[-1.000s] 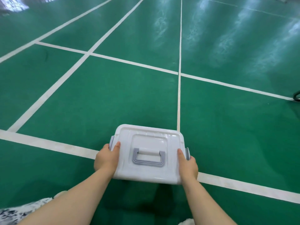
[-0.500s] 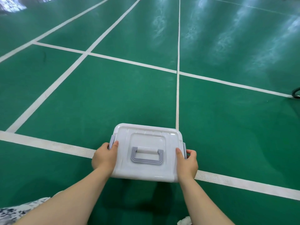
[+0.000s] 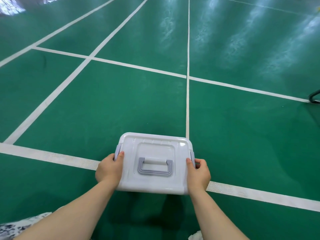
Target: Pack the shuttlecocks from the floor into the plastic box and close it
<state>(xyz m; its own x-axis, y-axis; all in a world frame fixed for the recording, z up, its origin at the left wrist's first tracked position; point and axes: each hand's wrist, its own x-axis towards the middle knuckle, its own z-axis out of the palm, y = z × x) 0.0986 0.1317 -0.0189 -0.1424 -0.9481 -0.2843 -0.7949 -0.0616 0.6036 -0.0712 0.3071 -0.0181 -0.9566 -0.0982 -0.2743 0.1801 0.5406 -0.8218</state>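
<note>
1. The box (image 3: 154, 163) sat low in the middle of the view, between the two hands. It was over the green floor (image 3: 103, 104), and a broad white line (image 3: 52, 155) ran across behind it.
2. Its white lid (image 3: 155, 144) was on, and the grey handle (image 3: 155, 166) lay flat in the lid's recess.
3. The left hand (image 3: 108, 168) gripped the box's left side. Its thumb lay on the lid's edge, and its fingers curled down round the side by the grey left clip (image 3: 117, 150), with their tips hidden.
4. The right hand (image 3: 199, 172) gripped the right side. Its thumb rested on the lid's edge, and its fingers curled close together round the right clip (image 3: 191, 155).
5. Whether either clip was snapped fully home could not be told.
6. A dark shadow (image 3: 147, 213) lay on the floor just nearer than the box. Whether the box touched the floor could not be told.
7. A thin line (image 3: 187, 101) ran away up the court from behind the box's far right corner.
8. A patterned cloth (image 3: 17, 226) showed in the bottom left corner, beside the left forearm.
9. A dark curved object (image 3: 314, 97) stood at the right edge, well apart from the box.
</note>
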